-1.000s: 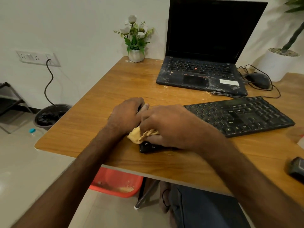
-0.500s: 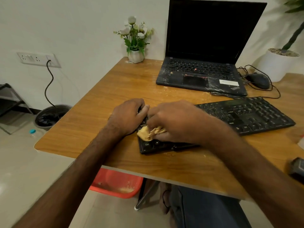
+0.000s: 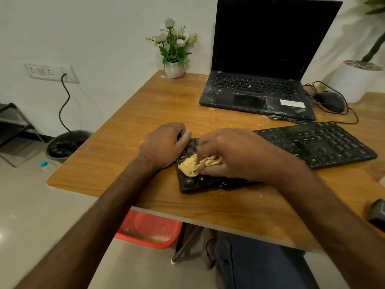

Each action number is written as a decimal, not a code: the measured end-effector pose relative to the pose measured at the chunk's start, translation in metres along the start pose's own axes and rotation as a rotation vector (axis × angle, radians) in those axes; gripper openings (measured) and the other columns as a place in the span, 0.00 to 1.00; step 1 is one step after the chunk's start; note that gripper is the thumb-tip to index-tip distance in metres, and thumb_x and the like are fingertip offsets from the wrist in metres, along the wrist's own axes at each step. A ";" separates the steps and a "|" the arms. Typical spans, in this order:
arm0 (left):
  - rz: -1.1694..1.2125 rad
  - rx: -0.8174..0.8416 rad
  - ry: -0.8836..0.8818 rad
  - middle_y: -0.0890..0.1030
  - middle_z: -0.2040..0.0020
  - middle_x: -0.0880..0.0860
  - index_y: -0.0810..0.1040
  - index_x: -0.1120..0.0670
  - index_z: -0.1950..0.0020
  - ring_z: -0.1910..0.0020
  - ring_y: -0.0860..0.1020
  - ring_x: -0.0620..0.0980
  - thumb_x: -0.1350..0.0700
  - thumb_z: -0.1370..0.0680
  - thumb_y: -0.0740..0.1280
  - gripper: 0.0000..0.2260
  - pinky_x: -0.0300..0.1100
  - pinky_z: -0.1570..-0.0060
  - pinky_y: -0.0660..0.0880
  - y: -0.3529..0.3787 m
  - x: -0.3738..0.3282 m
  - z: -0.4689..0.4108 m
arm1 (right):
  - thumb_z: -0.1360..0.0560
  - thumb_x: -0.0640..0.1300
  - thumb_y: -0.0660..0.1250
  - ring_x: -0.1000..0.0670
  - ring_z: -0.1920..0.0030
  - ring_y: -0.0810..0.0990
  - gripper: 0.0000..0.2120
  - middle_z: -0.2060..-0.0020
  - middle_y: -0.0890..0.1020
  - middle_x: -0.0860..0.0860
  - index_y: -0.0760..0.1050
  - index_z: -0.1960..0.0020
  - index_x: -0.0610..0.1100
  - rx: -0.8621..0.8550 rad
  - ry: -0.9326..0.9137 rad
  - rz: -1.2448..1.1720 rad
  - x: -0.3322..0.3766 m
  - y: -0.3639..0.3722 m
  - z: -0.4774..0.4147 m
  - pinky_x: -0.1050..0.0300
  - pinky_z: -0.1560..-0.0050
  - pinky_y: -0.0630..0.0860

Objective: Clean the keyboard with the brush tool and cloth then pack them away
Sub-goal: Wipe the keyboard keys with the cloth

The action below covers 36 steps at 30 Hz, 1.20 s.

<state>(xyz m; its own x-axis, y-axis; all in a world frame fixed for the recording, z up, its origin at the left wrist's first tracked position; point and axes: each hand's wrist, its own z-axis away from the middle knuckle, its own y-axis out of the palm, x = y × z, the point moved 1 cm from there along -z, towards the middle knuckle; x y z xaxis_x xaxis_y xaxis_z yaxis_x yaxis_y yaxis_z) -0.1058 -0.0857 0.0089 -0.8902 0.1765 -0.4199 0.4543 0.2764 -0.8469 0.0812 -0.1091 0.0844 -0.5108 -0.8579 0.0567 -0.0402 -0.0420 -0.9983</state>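
Note:
A black keyboard lies slanted across the wooden table. My right hand grips a bunched yellow cloth and presses it onto the keys at the keyboard's left end. My left hand grips the keyboard's left edge, fingers curled over its far corner. Part of the left key block is hidden under both hands. A dark object at the right frame edge lies on the table; I cannot tell what it is.
An open, dusty black laptop stands behind the keyboard, a wired mouse to its right. A small flower pot sits at the back left corner. A red tub is on the floor under the table, and a black bin to the left.
My right hand with the cloth slid right and away from me along the keys, uncovering the Ctrl corner. My left hand stayed on the left edge.

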 end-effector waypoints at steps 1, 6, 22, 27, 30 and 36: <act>-0.004 -0.003 0.001 0.71 0.65 0.46 0.68 0.49 0.61 0.66 0.68 0.42 0.47 0.17 0.58 0.14 0.43 0.69 0.61 0.001 0.000 0.000 | 0.23 0.56 0.68 0.59 0.48 0.74 0.12 0.46 0.78 0.60 0.78 0.41 0.55 0.023 0.024 0.003 -0.001 -0.001 0.003 0.57 0.50 0.76; -0.032 -0.007 0.020 0.73 0.63 0.46 0.70 0.50 0.60 0.64 0.70 0.43 0.46 0.17 0.58 0.14 0.42 0.68 0.62 0.001 0.003 -0.001 | 0.24 0.59 0.68 0.57 0.46 0.75 0.16 0.46 0.78 0.60 0.77 0.38 0.56 0.106 0.177 0.056 -0.005 -0.007 0.012 0.55 0.48 0.75; 0.009 -0.016 0.093 0.73 0.61 0.43 0.73 0.48 0.57 0.61 0.70 0.42 0.38 0.22 0.54 0.17 0.43 0.65 0.64 0.002 0.008 -0.001 | 0.22 0.55 0.66 0.62 0.47 0.70 0.12 0.44 0.76 0.60 0.78 0.39 0.58 -0.078 0.214 -0.070 -0.001 0.010 0.036 0.60 0.46 0.73; 0.010 -0.012 0.092 0.75 0.60 0.44 0.74 0.49 0.57 0.60 0.72 0.42 0.38 0.22 0.54 0.18 0.43 0.64 0.68 0.004 0.008 -0.002 | 0.23 0.57 0.67 0.61 0.47 0.72 0.13 0.43 0.77 0.62 0.78 0.40 0.60 -0.048 0.424 -0.026 -0.035 -0.001 0.071 0.58 0.45 0.73; 0.013 -0.010 0.091 0.75 0.60 0.44 0.74 0.48 0.57 0.60 0.73 0.42 0.37 0.22 0.54 0.18 0.44 0.62 0.71 0.004 0.008 -0.002 | 0.23 0.58 0.66 0.60 0.47 0.72 0.14 0.45 0.77 0.61 0.78 0.39 0.58 -0.086 0.379 -0.031 -0.020 0.001 0.057 0.57 0.43 0.73; 0.056 -0.014 0.068 0.76 0.62 0.44 0.72 0.47 0.60 0.62 0.73 0.42 0.34 0.24 0.56 0.18 0.44 0.65 0.68 0.006 0.012 -0.003 | 0.20 0.55 0.63 0.57 0.43 0.71 0.15 0.43 0.75 0.56 0.75 0.35 0.54 -0.076 0.184 -0.015 0.013 0.011 0.024 0.58 0.44 0.71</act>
<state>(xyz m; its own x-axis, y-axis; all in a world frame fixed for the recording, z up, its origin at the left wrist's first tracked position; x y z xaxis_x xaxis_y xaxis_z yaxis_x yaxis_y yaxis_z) -0.1138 -0.0792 -0.0006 -0.8594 0.2554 -0.4429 0.5040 0.2777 -0.8179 0.0940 -0.1332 0.0735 -0.6579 -0.7488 0.0803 -0.1102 -0.0098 -0.9939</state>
